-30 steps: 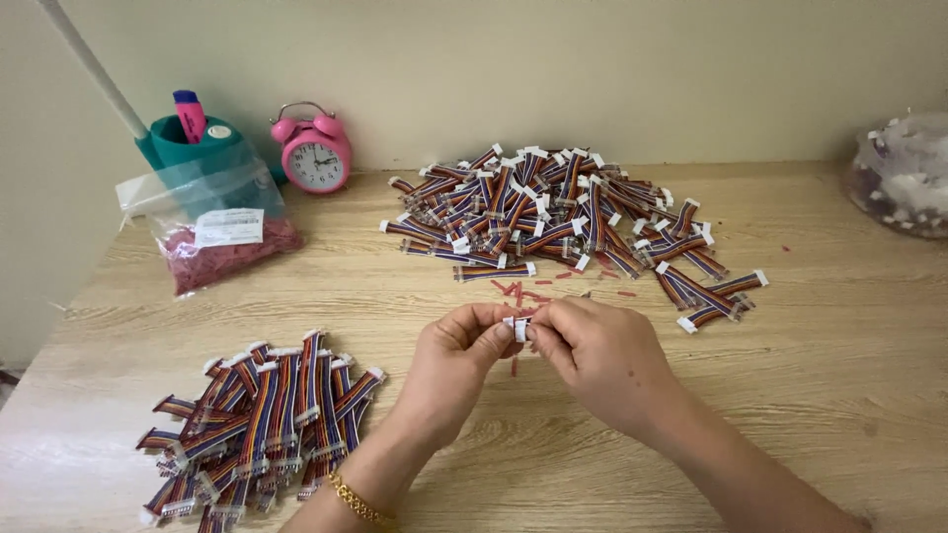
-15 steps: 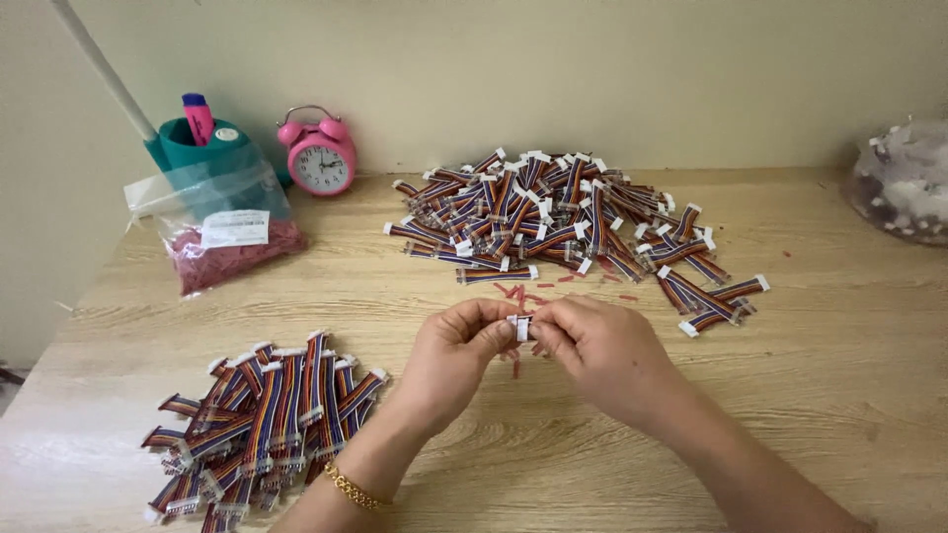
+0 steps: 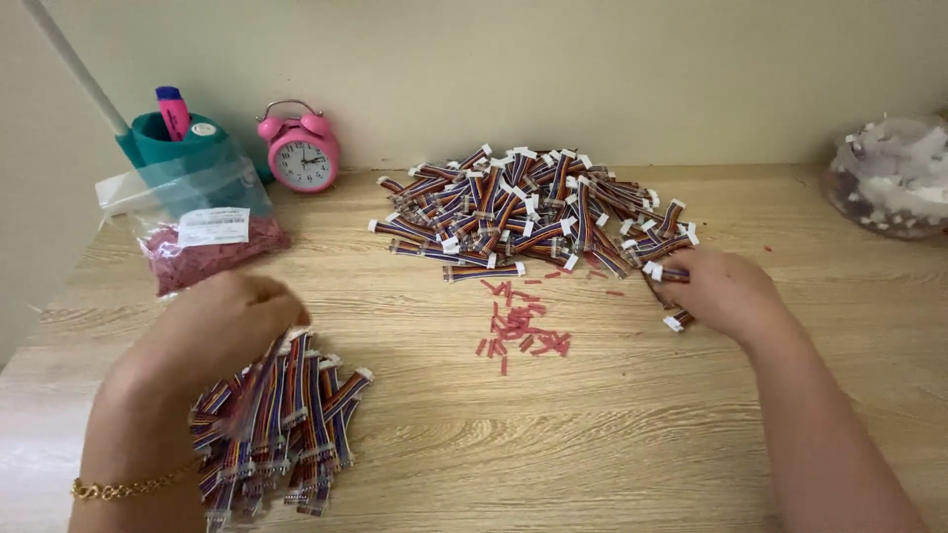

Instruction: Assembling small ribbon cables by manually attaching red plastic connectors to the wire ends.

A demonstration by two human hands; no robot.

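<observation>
A big heap of short rainbow ribbon cables with white connectors [image 3: 528, 212] lies at the back middle of the wooden table [image 3: 612, 434]. My right hand [image 3: 721, 291] rests at the heap's right edge, fingers closed on one cable [image 3: 667, 273]. A second, neater pile of the same cables [image 3: 281, 424] sits at the front left. My left hand [image 3: 212, 331] hovers blurred over that pile; whether it holds a cable cannot be seen. Small red tube pieces [image 3: 518, 326] are scattered between the hands.
A clear bag of red bits [image 3: 197, 237] lies at the back left, in front of a teal pen holder [image 3: 168, 138] and a pink alarm clock [image 3: 299, 148]. A clear bag of white parts [image 3: 894, 178] stands at the far right. The wall runs close behind.
The hands, joined on one cable at the table's middle, have parted. The left moved to the front-left pile, the right to the big heap's right edge.
</observation>
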